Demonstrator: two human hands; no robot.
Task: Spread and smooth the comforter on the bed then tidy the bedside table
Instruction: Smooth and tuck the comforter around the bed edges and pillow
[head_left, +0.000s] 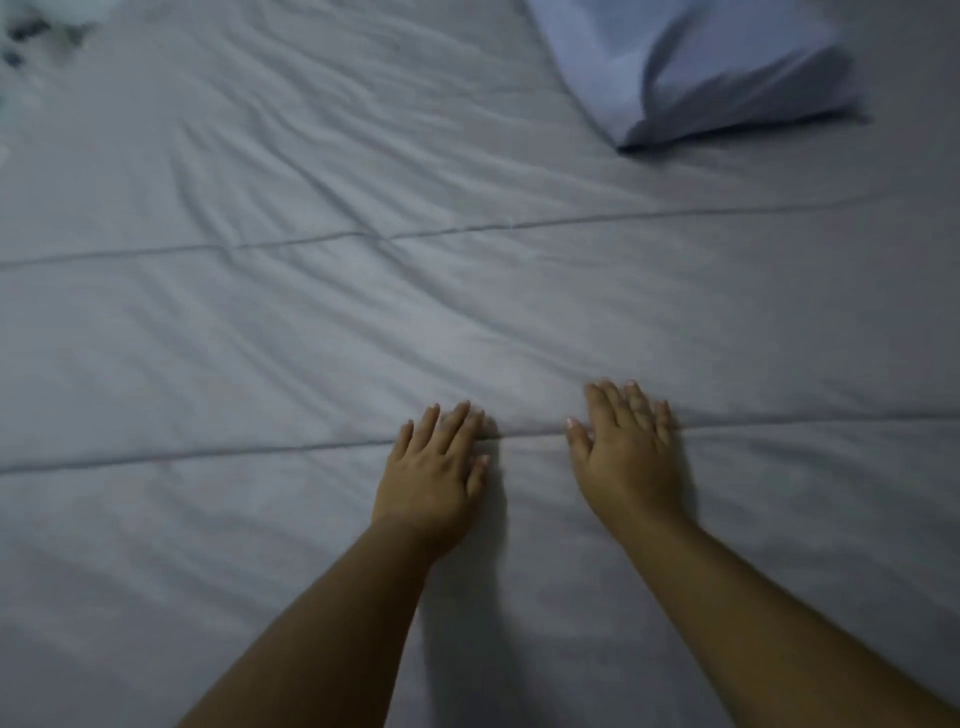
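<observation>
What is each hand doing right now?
Left hand: open, flat on the wrinkled grey quilted comforter.
Right hand: open, flat on it too.

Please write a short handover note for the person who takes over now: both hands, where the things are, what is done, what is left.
Left hand: open, flat on the comforter, fingertips at the nearer stitched seam.
Right hand: open, flat on the comforter beside the left one.
Comforter: spread across the whole view; wrinkles in the far left part.
Pillow: far right.
Bedside table: not in view.
Done: comforter laid out.
Left: smooth the wrinkles, then tidy the bedside table.
</observation>
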